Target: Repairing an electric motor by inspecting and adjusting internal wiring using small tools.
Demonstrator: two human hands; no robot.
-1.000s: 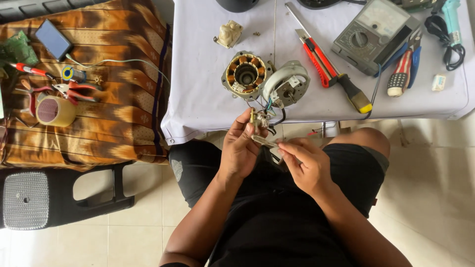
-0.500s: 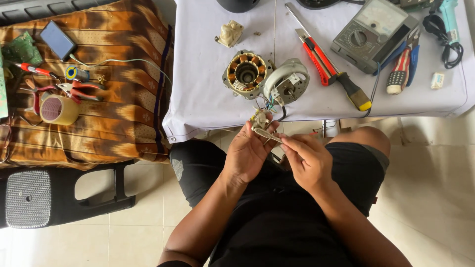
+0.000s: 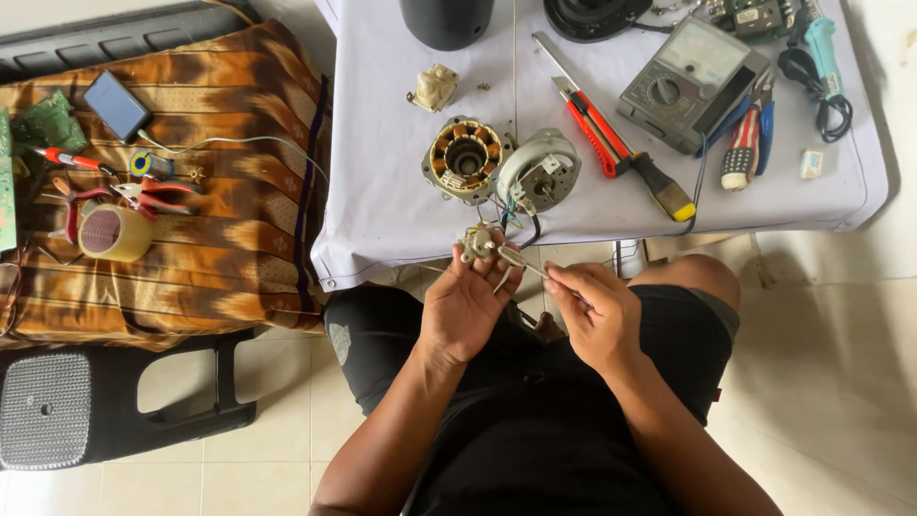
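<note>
The left hand (image 3: 465, 304) is curled up around a small cream-coloured switch part (image 3: 477, 241), fingertips closed on it just off the near edge of the table (image 3: 382, 191), over the person's lap. The right hand (image 3: 597, 311) is pinched shut on a thin metal tool (image 3: 521, 260), possibly tweezers, whose tip reaches the part; how it meets the part is too small to make out. Coloured wires (image 3: 511, 215) run from the part up to the motor housing (image 3: 538, 172), which sits near the table's front edge, touching the copper-wound stator (image 3: 466, 158) beside it. The palm hides most of the part's underside, and the dark pot at the table's far edge is cut off by the frame. Compared with half a second ago, the hands hold much the same place, the left one slightly more turned toward the table edge with the part lifted a little nearer the wires.
</note>
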